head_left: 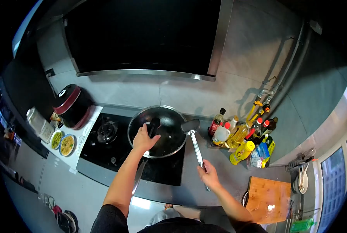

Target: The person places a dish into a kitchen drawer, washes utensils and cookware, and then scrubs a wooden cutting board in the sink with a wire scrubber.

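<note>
A dark wok (173, 116) with a shiny rim sits on the black gas stove, its handle (139, 174) pointing towards me, partly behind my left forearm. My left hand (143, 139) is over the wok's near left side, thumb spread away from the fingers. Just beyond its fingertips is a dark shape that I cannot tell as an object or a shadow. My right hand (209, 174) is closed round the metal handle of a spatula (196, 145). The spatula's dark blade is raised beside the wok's right rim.
Several bottles (241, 134) crowd the counter's right side. A wooden cutting board (268, 198) lies nearer, at the lower right. To the left stand a rice cooker (70, 105), a plate of food (67, 145) and a smaller dish (57, 139). A range hood (142, 72) overhangs the stove (92, 149).
</note>
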A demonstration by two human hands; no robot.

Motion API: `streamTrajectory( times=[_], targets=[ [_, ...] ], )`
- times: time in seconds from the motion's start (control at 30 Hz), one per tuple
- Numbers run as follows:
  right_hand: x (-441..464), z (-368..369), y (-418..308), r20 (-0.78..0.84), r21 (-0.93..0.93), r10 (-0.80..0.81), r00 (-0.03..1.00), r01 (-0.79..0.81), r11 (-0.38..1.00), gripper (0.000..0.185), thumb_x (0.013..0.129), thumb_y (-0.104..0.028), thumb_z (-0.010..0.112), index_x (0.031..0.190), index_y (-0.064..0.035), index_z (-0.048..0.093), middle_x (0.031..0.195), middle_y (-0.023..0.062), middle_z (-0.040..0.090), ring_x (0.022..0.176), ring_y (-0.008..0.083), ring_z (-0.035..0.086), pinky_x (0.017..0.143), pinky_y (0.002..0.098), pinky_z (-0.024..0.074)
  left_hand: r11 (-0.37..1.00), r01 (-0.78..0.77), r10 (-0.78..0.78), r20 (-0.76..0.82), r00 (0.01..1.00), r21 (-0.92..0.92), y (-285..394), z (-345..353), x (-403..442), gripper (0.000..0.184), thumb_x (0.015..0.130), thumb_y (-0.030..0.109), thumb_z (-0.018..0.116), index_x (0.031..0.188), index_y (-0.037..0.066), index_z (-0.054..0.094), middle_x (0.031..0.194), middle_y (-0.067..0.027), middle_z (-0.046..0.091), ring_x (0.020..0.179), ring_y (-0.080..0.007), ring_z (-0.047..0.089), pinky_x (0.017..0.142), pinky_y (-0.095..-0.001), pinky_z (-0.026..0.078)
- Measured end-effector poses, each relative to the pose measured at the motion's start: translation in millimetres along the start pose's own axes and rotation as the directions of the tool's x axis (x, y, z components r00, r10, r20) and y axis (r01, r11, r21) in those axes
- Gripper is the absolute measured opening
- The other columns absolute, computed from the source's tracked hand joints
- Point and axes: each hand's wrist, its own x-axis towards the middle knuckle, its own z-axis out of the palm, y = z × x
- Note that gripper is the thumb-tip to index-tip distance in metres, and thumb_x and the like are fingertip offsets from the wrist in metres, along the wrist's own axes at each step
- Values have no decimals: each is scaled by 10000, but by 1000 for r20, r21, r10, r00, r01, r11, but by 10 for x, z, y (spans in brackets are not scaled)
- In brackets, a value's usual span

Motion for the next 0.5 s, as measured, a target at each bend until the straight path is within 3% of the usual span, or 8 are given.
streamTrajectory(
  times=[0.07, 0.17, 0.27, 0.37, 0.47, 0.5],
  targets=[
    [40, 45, -40, -19, -18, -20, 1000, 19, 1000, 326, 937, -81, 599, 1257, -32, 562, 774, -28, 487, 684, 66, 461, 608, 245, 391, 992, 117, -101, 253, 962, -47, 24, -33, 233, 787, 736, 340, 779, 1401, 22, 500, 1079, -202, 692, 1038, -370, 673, 905, -436, 532],
    [95, 77, -140, -26, 18, -73, 997, 73, 997, 385, 923, -62, 581, 1306, -36, 548, 782, -26, 479, 692, 73, 472, 625, 250, 408, 973, 105, -74, 152, 986, -204, -2, -42, 193, 677, 699, 254, 754, 1329, 72, 583, 945, -155, 725, 960, -359, 697, 880, -430, 538],
    [167, 61, -174, -57, -86, -77, 995, 72, 994, 434, 917, -68, 591, 1346, -42, 532, 790, 22, 528, 711, 102, 513, 654, 277, 445, 950, 148, -129, 84, 988, -277, -87, -91, 89, 639, 675, 226, 754, 1285, 85, 623, 953, -140, 725, 951, -345, 698, 870, -416, 536],
    [182, 81, -441, -78, -352, -153, 985, 116, 929, 496, 904, -83, 603, 1389, -45, 504, 813, 97, 578, 730, 151, 569, 687, 306, 477, 932, 139, -141, 18, 990, -334, -273, -208, 78, 730, 661, 210, 750, 1342, 2, 584, 1028, -191, 721, 988, -320, 703, 924, -378, 525],
    [315, 117, -393, -83, -362, -183, 980, 141, 921, 539, 895, -112, 611, 1416, -45, 485, 850, 169, 611, 750, 230, 613, 723, 342, 497, 877, 93, -157, -99, 983, -471, -469, -439, 173, 717, 672, 162, 734, 1340, -38, 572, 1187, -230, 686, 1108, -311, 677, 997, -350, 493],
    [354, 125, -405, -56, -363, -186, 981, 153, 919, 542, 900, -109, 608, 1422, -34, 479, 888, 157, 617, 779, 216, 610, 740, 338, 497, 893, 66, -146, -147, 978, -445, -534, -558, 225, 715, 675, 158, 731, 1343, -39, 569, 1167, -225, 694, 1097, -306, 682, 987, -351, 497]
  ],
)
